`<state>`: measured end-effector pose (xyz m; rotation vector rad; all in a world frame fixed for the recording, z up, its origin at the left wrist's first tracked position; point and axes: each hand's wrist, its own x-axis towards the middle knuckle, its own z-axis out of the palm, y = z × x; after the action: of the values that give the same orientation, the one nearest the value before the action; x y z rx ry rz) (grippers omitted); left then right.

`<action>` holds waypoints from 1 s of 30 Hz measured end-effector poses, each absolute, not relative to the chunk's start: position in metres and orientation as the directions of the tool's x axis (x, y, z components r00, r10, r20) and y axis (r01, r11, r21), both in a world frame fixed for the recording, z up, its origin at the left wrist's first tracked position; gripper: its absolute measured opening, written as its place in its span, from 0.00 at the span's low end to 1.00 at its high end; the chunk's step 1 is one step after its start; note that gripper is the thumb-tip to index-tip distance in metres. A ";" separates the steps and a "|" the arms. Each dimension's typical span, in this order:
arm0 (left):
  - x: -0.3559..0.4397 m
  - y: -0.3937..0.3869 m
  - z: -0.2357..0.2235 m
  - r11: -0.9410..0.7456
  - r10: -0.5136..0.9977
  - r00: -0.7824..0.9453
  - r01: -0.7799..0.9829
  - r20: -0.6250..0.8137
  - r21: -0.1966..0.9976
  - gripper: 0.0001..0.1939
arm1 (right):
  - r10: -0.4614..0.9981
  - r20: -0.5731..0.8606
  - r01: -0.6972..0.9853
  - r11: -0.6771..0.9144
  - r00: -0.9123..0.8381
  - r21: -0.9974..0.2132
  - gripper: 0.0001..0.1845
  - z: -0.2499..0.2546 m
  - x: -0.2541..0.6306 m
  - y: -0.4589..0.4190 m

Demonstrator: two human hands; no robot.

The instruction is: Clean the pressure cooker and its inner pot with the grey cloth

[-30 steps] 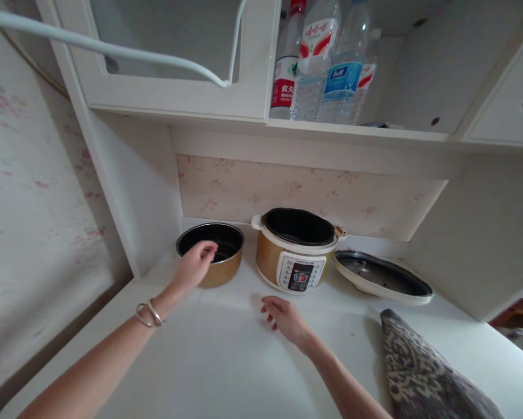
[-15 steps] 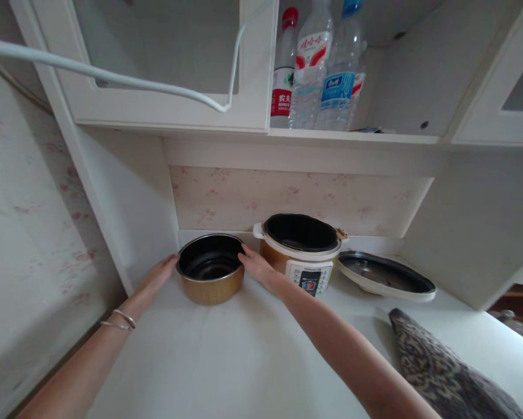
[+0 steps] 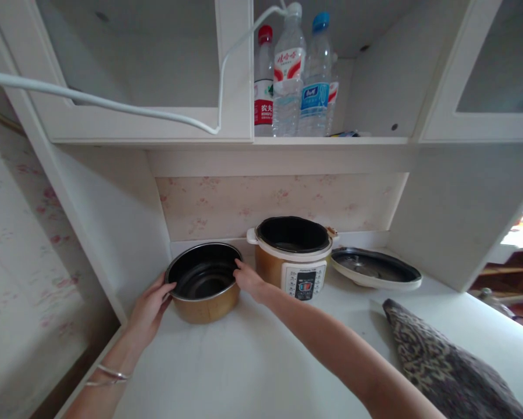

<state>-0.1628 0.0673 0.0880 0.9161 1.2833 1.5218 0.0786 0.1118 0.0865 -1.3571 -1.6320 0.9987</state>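
Note:
A round inner pot [image 3: 206,308], gold outside and black inside, is at the left of the white counter, slightly tilted. Its left rim is pinched by my left hand [image 3: 150,302], thumb over the edge and fingers outside. On the opposite side, my right hand [image 3: 249,280] grips the rim with the thumb inside; its fingers are partly hidden behind the wall. Just right of the pot stands a gold and white electric pressure cooker [image 3: 270,265], uncovered, its dark inside visible and a control panel in front. An oval-looking lid [image 3: 374,269] lies upturned beside the cooker.
A patterned dark cloth [image 3: 444,361] lies on the counter [image 3: 287,361] at the right. Overhead, several plastic bottles [image 3: 290,87] stand in an open cabinet. A white cable [image 3: 125,106] hangs across the upper left. The side panel [image 3: 113,221] borders the pot's left.
My hands have closed on the pot's rim, thumbs now over the edge. The pot sits a little nearer and more tilted. The camera view has shifted.

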 end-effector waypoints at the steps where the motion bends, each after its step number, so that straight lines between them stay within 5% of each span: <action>1: -0.162 0.061 0.096 -0.061 0.952 -0.307 -0.171 0.005 0.983 0.22 | 0.988 0.074 0.381 0.122 -0.137 -0.917 0.32 0.093 0.081 0.108; 8: -0.145 0.038 0.183 -0.304 0.881 -0.389 -0.024 0.271 0.953 0.19 | 0.954 0.254 0.433 0.300 -0.162 -0.850 0.31 0.186 0.109 0.077; 15: -0.078 0.049 0.251 -0.500 0.840 -0.199 0.074 0.504 0.863 0.21 | 0.875 0.484 0.479 0.413 0.028 -0.775 0.24 0.260 0.181 0.080; 30: 0.051 0.138 0.242 -0.509 0.857 0.087 -0.008 0.507 0.861 0.22 | 0.824 0.468 0.544 0.246 0.318 -0.803 0.24 0.253 0.323 0.124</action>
<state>0.0508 0.1378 0.2422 1.6407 0.8533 1.5112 0.3228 0.1243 0.2528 -1.4235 -1.3503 0.3047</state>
